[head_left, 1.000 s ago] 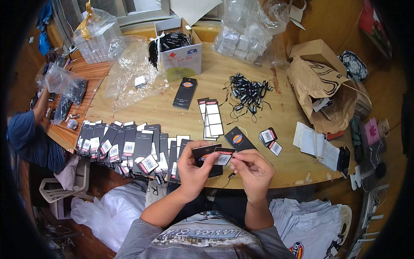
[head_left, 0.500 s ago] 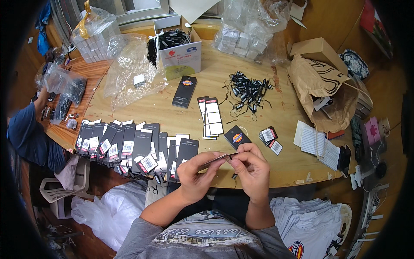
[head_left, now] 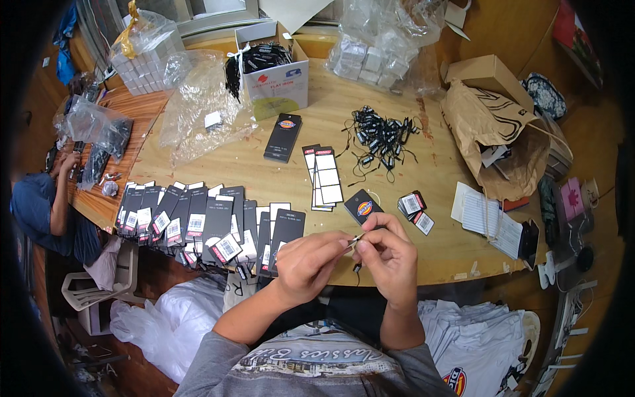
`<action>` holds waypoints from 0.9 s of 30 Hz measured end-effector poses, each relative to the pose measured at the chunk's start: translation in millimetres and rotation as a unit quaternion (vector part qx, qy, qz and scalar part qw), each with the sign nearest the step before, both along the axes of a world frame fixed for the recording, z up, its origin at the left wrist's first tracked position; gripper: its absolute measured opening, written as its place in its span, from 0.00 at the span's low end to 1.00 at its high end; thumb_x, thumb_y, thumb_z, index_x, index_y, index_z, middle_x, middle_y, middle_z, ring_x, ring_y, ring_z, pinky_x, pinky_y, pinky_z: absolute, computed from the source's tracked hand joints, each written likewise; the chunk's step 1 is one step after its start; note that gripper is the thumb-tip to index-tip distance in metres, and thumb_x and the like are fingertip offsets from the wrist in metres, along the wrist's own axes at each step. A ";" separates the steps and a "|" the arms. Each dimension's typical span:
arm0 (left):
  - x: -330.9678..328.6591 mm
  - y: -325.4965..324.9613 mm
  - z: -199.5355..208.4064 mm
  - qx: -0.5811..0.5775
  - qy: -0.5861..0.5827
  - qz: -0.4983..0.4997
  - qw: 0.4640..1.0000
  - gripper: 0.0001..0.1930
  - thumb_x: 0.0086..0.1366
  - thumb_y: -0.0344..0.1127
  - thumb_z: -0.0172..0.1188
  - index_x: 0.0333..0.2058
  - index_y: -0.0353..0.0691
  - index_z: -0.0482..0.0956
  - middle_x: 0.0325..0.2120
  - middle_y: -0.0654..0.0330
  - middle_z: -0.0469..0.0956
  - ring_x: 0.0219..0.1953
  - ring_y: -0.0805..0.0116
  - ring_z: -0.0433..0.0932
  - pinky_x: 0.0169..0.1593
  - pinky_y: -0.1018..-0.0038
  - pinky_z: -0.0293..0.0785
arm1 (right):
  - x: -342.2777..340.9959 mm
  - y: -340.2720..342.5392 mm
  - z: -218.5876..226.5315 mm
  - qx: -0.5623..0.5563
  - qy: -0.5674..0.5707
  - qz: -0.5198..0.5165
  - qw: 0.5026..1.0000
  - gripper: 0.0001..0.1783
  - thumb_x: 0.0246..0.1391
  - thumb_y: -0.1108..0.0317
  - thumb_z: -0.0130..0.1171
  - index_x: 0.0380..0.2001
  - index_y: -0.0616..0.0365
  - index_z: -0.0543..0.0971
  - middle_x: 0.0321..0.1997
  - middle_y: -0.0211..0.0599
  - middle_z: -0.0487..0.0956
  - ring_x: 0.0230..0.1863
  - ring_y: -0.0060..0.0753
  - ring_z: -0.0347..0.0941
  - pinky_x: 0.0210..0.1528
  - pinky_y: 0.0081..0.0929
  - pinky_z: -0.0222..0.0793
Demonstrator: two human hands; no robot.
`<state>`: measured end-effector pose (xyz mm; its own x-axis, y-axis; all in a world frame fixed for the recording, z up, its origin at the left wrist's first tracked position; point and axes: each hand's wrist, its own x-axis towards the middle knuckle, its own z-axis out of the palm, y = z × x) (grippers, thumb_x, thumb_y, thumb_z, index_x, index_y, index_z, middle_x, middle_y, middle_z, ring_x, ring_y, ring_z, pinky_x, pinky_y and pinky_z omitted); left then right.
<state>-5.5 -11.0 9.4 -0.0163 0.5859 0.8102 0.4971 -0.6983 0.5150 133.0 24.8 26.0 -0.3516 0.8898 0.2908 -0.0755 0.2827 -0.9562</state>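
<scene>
I see the left hand [head_left: 307, 266] and right hand [head_left: 391, 263] pinching one tag [head_left: 352, 243] between them. A black card [head_left: 361, 206] lies close at twelve o'clock, cords [head_left: 385, 137] beyond; at eleven, a box [head_left: 282, 92] contains more cords [head_left: 264, 58]; at two, a paper bag [head_left: 471, 122] contains papers [head_left: 494, 156].

Held tags [head_left: 352, 243]: printed faces, visible a second ago, have swung from view, leaving a thin edge between the fingertips.
Left hand [head_left: 309, 263]: rolled over, its back now turned upward.
Right hand [head_left: 390, 257]: index finger arched higher than before.
Black cord [head_left: 358, 268]: once slanting, now hanging nearly straight.
Co-worker's hand [head_left: 68, 161]: lowered below the clear plastic bag [head_left: 94, 120].
</scene>
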 end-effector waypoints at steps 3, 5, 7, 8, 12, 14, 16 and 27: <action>-0.9 0.0 1.4 -0.004 0.019 -0.018 1.000 0.18 0.44 0.15 0.54 0.36 0.35 0.64 0.25 0.48 0.74 0.27 0.60 0.76 0.28 0.75 0.73 | -1.8 0.4 1.8 -0.035 0.035 0.024 0.998 0.02 0.45 0.81 0.49 0.23 0.70 0.70 0.33 0.35 0.66 0.24 0.17 0.67 0.25 0.11 0.63; -2.9 -0.1 4.2 -0.048 0.015 -0.041 0.998 0.19 0.46 0.14 0.53 0.39 0.34 0.64 0.27 0.48 0.74 0.30 0.60 0.76 0.31 0.76 0.72 | -0.7 2.0 -1.0 -0.067 0.060 0.049 0.995 0.02 0.46 0.81 0.48 0.23 0.71 0.69 0.33 0.36 0.67 0.24 0.18 0.68 0.25 0.12 0.64; -0.9 -1.5 9.4 -0.097 -0.015 -0.056 0.994 0.20 0.47 0.15 0.51 0.41 0.33 0.64 0.29 0.48 0.74 0.31 0.59 0.76 0.34 0.76 0.71 | -1.2 4.5 -4.8 -0.036 0.063 0.004 0.997 0.01 0.45 0.81 0.49 0.24 0.71 0.69 0.33 0.36 0.68 0.24 0.19 0.67 0.25 0.12 0.63; 3.9 -3.7 13.8 -0.125 -0.045 -0.059 0.989 0.20 0.47 0.15 0.49 0.42 0.33 0.65 0.30 0.49 0.74 0.31 0.58 0.75 0.34 0.76 0.71 | -1.5 5.5 -5.8 -0.020 0.064 -0.018 0.998 0.01 0.45 0.81 0.49 0.24 0.71 0.69 0.32 0.36 0.68 0.24 0.19 0.67 0.25 0.12 0.63; 1.8 -10.9 18.0 -0.247 -0.135 -0.067 0.957 0.16 0.50 0.16 0.47 0.40 0.32 0.68 0.32 0.49 0.74 0.33 0.59 0.75 0.36 0.77 0.70 | 6.9 13.0 -6.4 0.107 -0.020 -0.091 0.990 0.03 0.41 0.81 0.53 0.22 0.67 0.70 0.31 0.40 0.69 0.24 0.23 0.67 0.26 0.16 0.64; -2.9 -9.5 9.3 -0.239 -0.141 -0.024 0.960 0.14 0.51 0.18 0.49 0.38 0.32 0.69 0.29 0.51 0.75 0.29 0.64 0.77 0.32 0.79 0.71 | 9.0 7.3 3.4 0.195 -0.072 -0.100 0.973 0.04 0.39 0.81 0.55 0.22 0.66 0.70 0.31 0.40 0.68 0.24 0.25 0.67 0.26 0.17 0.64; -2.4 -9.6 10.4 -0.211 -0.123 0.000 0.970 0.13 0.50 0.18 0.51 0.37 0.33 0.71 0.28 0.52 0.75 0.27 0.66 0.77 0.30 0.80 0.71 | 7.3 2.6 6.2 0.246 -0.091 -0.101 0.960 0.05 0.37 0.79 0.57 0.22 0.64 0.72 0.33 0.40 0.67 0.24 0.27 0.66 0.26 0.20 0.64; 2.5 -12.6 19.8 -0.137 -0.021 0.039 0.990 0.16 0.46 0.17 0.53 0.37 0.36 0.72 0.26 0.54 0.75 0.20 0.67 0.75 0.22 0.78 0.70 | 1.1 -2.2 10.0 0.313 -0.138 -0.136 0.930 0.07 0.34 0.77 0.60 0.22 0.61 0.73 0.30 0.39 0.63 0.21 0.27 0.63 0.19 0.18 0.58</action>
<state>-3.0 -23.6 29.2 -0.1009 0.7788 0.6192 0.5181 -0.4902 0.7009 134.1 22.6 36.1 -0.2754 0.6437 0.7140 0.3039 0.7629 -0.5706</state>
